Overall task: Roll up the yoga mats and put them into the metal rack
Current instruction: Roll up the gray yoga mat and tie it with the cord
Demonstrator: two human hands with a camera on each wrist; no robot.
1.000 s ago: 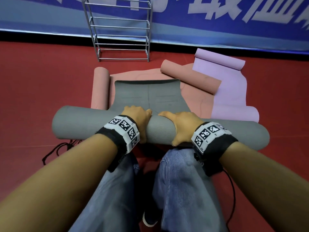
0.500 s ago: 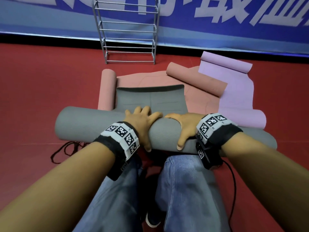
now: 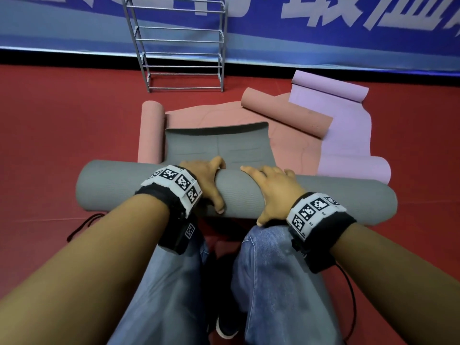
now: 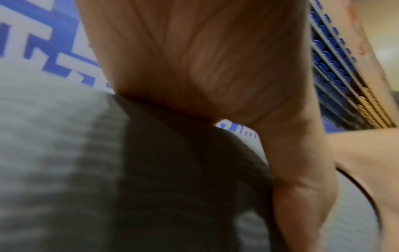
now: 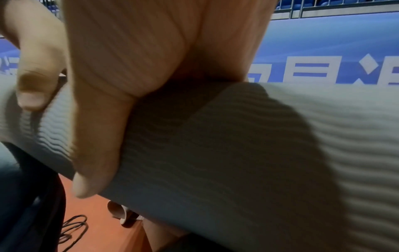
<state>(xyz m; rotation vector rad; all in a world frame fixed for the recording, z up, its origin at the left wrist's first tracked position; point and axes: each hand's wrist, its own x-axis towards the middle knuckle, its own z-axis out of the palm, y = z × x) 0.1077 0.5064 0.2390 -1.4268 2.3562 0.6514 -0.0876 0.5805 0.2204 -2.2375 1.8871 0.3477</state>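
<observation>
A thick grey mat roll [image 3: 119, 188] lies crosswise on the red floor in front of my knees. Its unrolled tail [image 3: 216, 143] stretches away toward the metal rack [image 3: 179, 46] by the blue banner. My left hand [image 3: 209, 180] wraps over the roll's middle, fingers on the far side and thumb down the near side. My right hand [image 3: 271, 190] lies beside it in the same way, palm on top, thumb on the near side. The wrist views show each palm, left [image 4: 215, 68] and right [image 5: 129, 51], pressed to the ribbed grey surface [image 5: 280, 136].
A pink mat [image 3: 286, 145] lies flat under the grey one, with rolled ends at the left [image 3: 151, 130] and back right [image 3: 286, 113]. A purple mat [image 3: 348, 135], curled at both ends, lies to the right. Black cables [image 3: 82, 225] trail on the floor.
Half a second ago both hands pressed the roll with fingers spread flat. Now the fingers reach over the top to the far side. The roll has crept slightly forward.
</observation>
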